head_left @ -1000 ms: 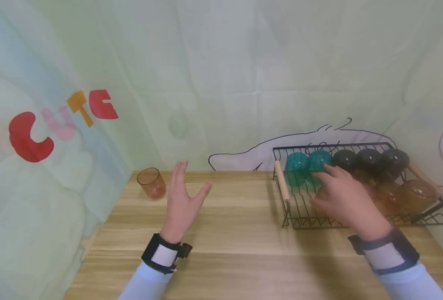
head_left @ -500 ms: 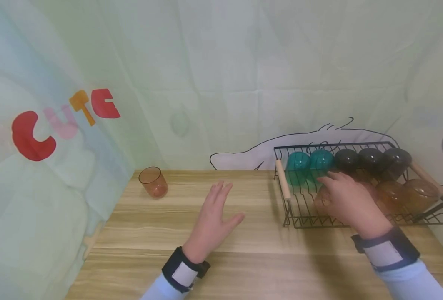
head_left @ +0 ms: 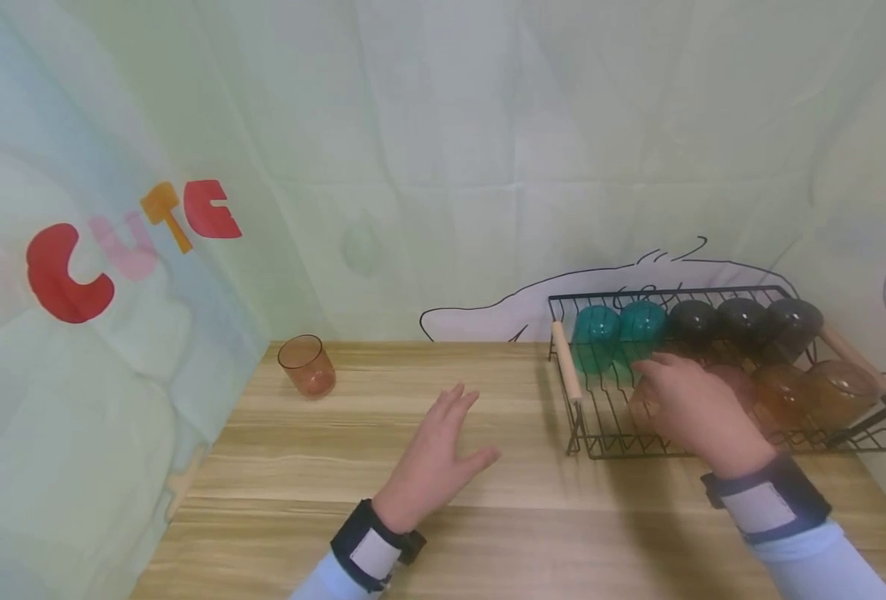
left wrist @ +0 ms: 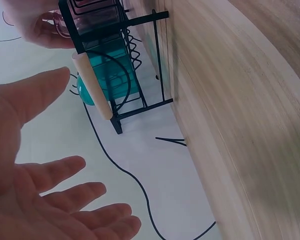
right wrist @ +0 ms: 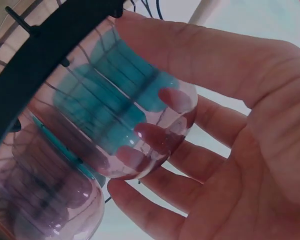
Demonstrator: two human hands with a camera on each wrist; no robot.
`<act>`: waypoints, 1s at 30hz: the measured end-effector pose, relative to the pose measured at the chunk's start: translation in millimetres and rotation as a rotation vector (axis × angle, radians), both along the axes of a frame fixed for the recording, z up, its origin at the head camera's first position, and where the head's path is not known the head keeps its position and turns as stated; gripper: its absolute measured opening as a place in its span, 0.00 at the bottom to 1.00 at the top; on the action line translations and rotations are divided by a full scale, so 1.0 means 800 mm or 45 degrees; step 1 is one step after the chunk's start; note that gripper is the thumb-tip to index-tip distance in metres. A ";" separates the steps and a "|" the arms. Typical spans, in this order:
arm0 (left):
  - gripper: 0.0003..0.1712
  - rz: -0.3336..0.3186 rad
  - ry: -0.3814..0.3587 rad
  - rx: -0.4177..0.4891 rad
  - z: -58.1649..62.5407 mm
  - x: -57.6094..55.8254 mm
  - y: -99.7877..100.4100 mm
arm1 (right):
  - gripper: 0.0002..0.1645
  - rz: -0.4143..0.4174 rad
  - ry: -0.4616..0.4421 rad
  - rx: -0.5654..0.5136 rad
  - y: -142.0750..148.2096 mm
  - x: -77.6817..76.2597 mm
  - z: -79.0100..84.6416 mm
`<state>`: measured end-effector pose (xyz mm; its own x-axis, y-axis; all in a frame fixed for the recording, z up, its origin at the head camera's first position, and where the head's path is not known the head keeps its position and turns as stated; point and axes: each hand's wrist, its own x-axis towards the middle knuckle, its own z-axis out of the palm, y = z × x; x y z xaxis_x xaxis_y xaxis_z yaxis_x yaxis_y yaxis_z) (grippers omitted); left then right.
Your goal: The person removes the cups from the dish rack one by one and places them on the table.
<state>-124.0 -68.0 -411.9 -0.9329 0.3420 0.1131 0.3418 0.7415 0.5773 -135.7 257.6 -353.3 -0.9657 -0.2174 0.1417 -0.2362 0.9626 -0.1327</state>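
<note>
In the head view my right hand (head_left: 701,408) is over the front row of a black wire drying rack (head_left: 615,456). It holds a clear pinkish-amber glass cup (right wrist: 97,107), which sits upside down in the rack; in the right wrist view the thumb is on one side and the fingers curl round the base. A second pinkish cup (right wrist: 57,200) stands beside it. Left of the rack, my left hand (head_left: 427,467) hovers above the table, holding nothing, fingers extended and thumb apart. An amber cup (head_left: 307,367) stands upright at the table's far left.
Behind the held cup, the rack's back row has two teal cups (head_left: 596,325) and several dark cups (head_left: 741,317), upside down. More amber cups (head_left: 840,392) fill the front right. A wooden handle (head_left: 567,367) forms the rack's left end. A printed cloth (head_left: 443,167) hangs behind the wooden table (head_left: 262,517).
My left hand has moved right and toward me, away from the upright amber cup. My right hand has lowered slightly onto the cup in the rack.
</note>
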 end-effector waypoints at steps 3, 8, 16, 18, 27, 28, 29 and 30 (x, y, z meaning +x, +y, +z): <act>0.45 -0.006 -0.005 -0.006 0.001 0.000 0.000 | 0.30 0.002 0.003 -0.001 -0.001 0.000 -0.001; 0.45 -0.016 -0.019 -0.007 0.002 0.001 0.000 | 0.26 0.005 0.002 -0.004 -0.001 0.000 -0.001; 0.44 -0.002 -0.027 -0.002 0.005 0.002 -0.001 | 0.24 -0.011 -0.056 -0.044 0.001 -0.002 0.001; 0.44 0.005 -0.028 0.002 0.006 0.002 -0.002 | 0.26 -0.011 -0.065 -0.045 0.002 -0.002 0.003; 0.44 0.027 -0.009 0.031 0.012 0.001 -0.004 | 0.42 -0.026 -0.077 -0.102 0.003 0.002 0.021; 0.44 0.030 -0.008 0.028 0.013 0.001 -0.005 | 0.42 -0.030 -0.076 -0.114 0.003 0.002 0.023; 0.44 0.034 -0.010 0.030 0.013 0.001 -0.005 | 0.41 -0.033 -0.068 -0.124 0.002 0.003 0.025; 0.44 0.039 -0.011 0.031 0.014 0.001 -0.006 | 0.39 -0.037 -0.055 -0.135 0.000 0.003 0.026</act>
<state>-122.9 -72.6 -400.5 -0.9439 0.3105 0.1127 0.3139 0.7372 0.5983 -133.1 257.9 -332.6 -0.9772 -0.1749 0.1204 -0.1999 0.9490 -0.2436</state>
